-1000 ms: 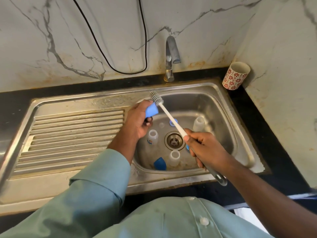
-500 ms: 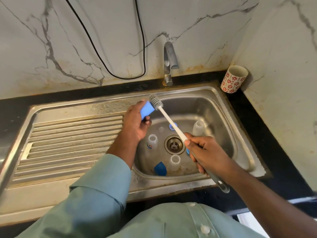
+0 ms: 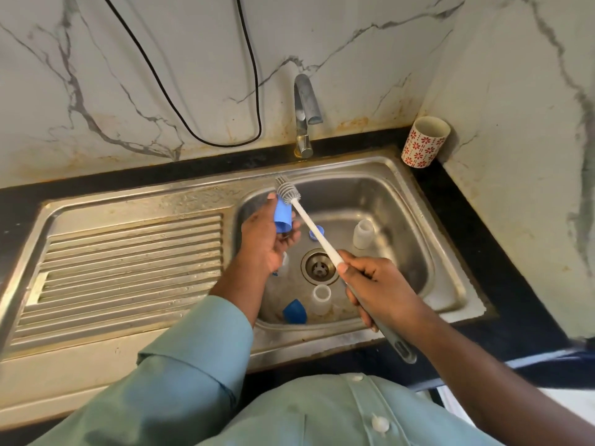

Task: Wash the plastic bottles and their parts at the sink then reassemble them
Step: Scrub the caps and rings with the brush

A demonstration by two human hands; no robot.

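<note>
My left hand point(image 3: 262, 244) holds a blue bottle cap point(image 3: 283, 217) over the left side of the sink basin point(image 3: 415, 239). My right hand point(image 3: 376, 288) grips a long white bottle brush point(image 3: 314, 231) by its grey handle. The grey bristle head point(image 3: 288, 193) touches the top of the cap. In the basin lie two clear plastic bottles point(image 3: 363, 234) point(image 3: 321, 299), another blue cap point(image 3: 294, 312) and a small blue ring point(image 3: 317, 231). A further clear bottle point(image 3: 283, 263) is partly hidden under my left hand.
The tap point(image 3: 306, 107) stands behind the basin with no water visible. A ribbed steel drainboard point(image 3: 128, 268) extends left. A red-flowered cup point(image 3: 424, 141) sits in the back right corner. A black cable point(image 3: 206, 136) hangs on the marble wall.
The blue cap has tilted in my left hand, its open end now pointing down. The brush head has shifted from beside the cap to its top. My hands stay over the basin.
</note>
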